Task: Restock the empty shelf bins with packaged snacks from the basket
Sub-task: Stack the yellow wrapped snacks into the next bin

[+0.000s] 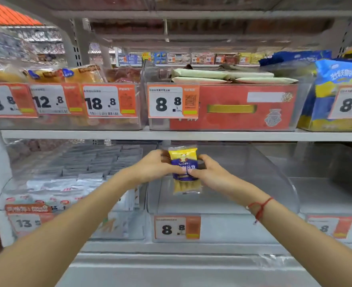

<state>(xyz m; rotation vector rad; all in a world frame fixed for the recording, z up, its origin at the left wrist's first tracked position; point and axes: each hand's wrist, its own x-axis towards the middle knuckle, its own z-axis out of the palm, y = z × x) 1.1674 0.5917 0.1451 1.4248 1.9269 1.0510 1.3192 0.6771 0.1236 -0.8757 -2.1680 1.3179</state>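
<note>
- Two hands hold one snack packet [184,164] between them, upright, over the open mouth of the clear bin [274,183] in the middle of the lower shelf.
- Left hand [156,165] grips the packet's left edge with fingers curled round it; right hand [207,169] pinches its right edge, thumb on the front.
- Step in hand, as I judge it: placing a packet into the bin; restocking looks barely begun.
- Next move calls for lowering the packet to the bin floor, likely toward the back, then letting go with both hands.
- That bin looks empty apart from the packet held above it; its price tag [177,227] reads 8.8.
- Left neighbour bin [7,195] holds many silvery-white packets.
- Bin on the right [324,193] looks empty as well.
- Upper shelf bins carry bread, a red box [233,106] and blue-and-yellow bags [336,75].
- Basket is not in view.
</note>
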